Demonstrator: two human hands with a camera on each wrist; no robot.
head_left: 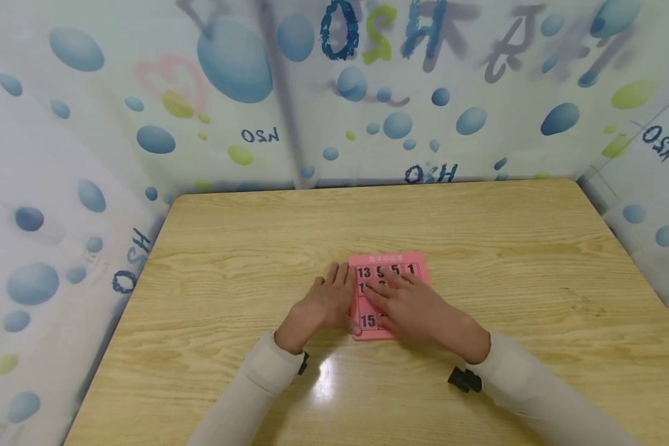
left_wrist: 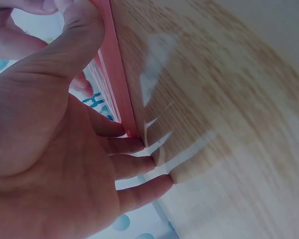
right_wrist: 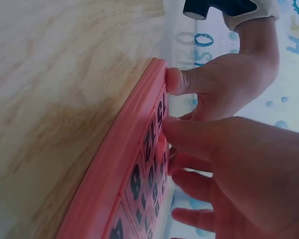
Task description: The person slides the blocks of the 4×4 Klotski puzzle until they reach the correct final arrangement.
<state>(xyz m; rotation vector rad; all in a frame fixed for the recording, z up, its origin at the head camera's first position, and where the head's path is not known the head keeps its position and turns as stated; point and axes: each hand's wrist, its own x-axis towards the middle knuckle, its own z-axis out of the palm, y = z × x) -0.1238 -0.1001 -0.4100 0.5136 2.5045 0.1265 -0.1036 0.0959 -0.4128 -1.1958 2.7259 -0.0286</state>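
A pink sliding number puzzle (head_left: 387,259) lies flat on the wooden table, its black-numbered tiles facing up. Beside its left edge, my left hand (head_left: 329,300) has its fingers stretched out, with the thumb on the lower left corner. In the left wrist view those fingertips (left_wrist: 148,196) rest on the tabletop, close along the puzzle's side. My right hand (head_left: 415,306) reaches over the board from the right, fingers spread and covering many tiles. From the right wrist, its thumb (right_wrist: 189,134) touches the tiles near the 15 and 12.
The wooden table (head_left: 245,248) extends around the puzzle on all sides. Behind it and at both sides hang pale sheets (head_left: 312,111) printed with blue and green drops and letters. A dark device (head_left: 465,379) sits at the right wrist.
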